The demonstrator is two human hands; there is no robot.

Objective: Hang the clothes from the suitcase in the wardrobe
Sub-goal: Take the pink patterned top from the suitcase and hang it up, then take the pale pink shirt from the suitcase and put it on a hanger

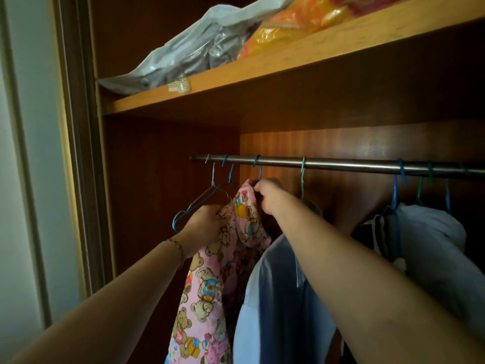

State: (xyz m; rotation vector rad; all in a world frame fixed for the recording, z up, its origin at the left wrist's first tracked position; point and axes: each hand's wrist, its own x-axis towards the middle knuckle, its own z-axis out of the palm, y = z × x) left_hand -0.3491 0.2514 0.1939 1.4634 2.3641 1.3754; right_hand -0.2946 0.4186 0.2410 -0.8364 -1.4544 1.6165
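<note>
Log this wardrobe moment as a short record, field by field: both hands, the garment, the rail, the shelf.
left hand: grips the pink teddy-bear garment at its left shoulder
right hand: pinches the garment's top beside a blue hanger hook
rail: metal, carries several wire hangers
empty hangers: left of the garment
light blue shirt: hangs right of the garment
shelf: holds a grey plastic bag and an orange bag
</note>
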